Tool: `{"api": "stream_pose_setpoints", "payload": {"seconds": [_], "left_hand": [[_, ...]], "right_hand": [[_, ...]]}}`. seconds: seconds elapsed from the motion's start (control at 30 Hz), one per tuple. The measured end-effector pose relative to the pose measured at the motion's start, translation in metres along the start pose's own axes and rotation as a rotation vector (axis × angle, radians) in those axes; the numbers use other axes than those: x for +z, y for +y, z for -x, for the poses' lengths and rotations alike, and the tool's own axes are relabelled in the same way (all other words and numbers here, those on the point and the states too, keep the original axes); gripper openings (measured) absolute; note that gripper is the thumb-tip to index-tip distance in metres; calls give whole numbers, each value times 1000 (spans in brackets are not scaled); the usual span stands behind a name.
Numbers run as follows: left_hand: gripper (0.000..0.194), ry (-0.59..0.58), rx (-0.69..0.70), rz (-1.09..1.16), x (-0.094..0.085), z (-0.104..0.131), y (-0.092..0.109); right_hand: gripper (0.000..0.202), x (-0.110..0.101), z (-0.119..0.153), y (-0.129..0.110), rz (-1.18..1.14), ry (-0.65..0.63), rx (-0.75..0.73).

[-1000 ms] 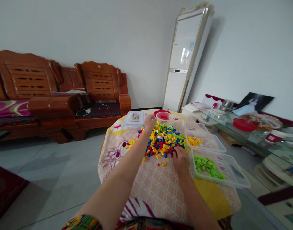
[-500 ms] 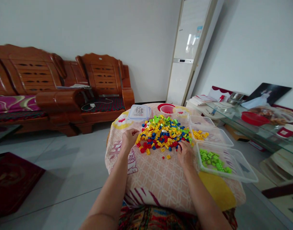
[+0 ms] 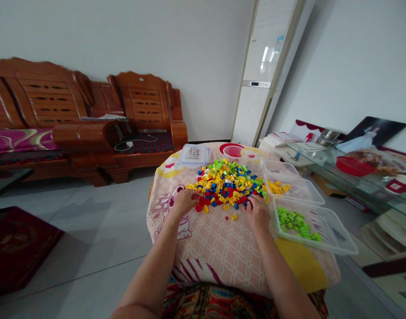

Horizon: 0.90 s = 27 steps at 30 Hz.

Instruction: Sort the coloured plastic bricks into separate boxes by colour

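Observation:
A heap of small toy building bricks [image 3: 228,181] in yellow, red, blue, green and a little white lies on the cloth-covered table. At its left front edge my left hand [image 3: 185,202] has its thumb and fingers drawn together beside red bricks; anything between them is too small to make out. My right hand [image 3: 259,213] rests at the right front edge, fingers curled in against the bricks, their tips partly hidden. Close to it stand a clear plastic box with green bricks [image 3: 298,223] and another with yellow bricks [image 3: 278,188].
Behind the heap are a pink bowl [image 3: 233,152] with red bits inside and stacked plastic lids [image 3: 194,155]. A third clear box [image 3: 281,167] stands at the back right. The glass side table [image 3: 325,161] at right carries a red basin [image 3: 355,165]. Wooden seats [image 3: 143,106] line the wall.
My left hand has come down and slightly right, from the heap's left side to the red bricks at its front. My right hand has barely moved.

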<state>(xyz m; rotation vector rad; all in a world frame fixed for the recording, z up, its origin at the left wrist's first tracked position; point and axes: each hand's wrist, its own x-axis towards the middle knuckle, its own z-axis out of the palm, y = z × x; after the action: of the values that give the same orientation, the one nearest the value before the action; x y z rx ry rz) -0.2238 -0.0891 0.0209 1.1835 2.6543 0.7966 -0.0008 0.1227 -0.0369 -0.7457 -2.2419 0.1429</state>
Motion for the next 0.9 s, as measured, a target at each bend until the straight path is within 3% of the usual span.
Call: {"api": "stream_pose_setpoints", "payload": {"seconds": [0.17, 0.3, 0.47, 0.57, 0.67, 0.77, 0.9], "left_hand": [[22, 88, 25, 140, 0, -8, 5], [26, 91, 41, 334, 1, -32, 27], [28, 104, 93, 486, 10, -101, 85], [29, 186, 96, 529, 5, -146, 122], [35, 216, 198, 576, -5, -172, 143], [41, 227, 191, 643, -6, -169, 137], [44, 249, 62, 728, 7, -131, 96]], "right_hand": [[30, -1, 0, -1, 2, 2, -1], [31, -1, 1, -3, 6, 14, 10], [32, 2, 1, -2, -14, 15, 20], [32, 4, 1, -1, -7, 16, 31], [31, 5, 0, 0, 8, 35, 30], [31, 3, 0, -2, 13, 50, 19], [30, 1, 1, -4, 23, 24, 3]]}}
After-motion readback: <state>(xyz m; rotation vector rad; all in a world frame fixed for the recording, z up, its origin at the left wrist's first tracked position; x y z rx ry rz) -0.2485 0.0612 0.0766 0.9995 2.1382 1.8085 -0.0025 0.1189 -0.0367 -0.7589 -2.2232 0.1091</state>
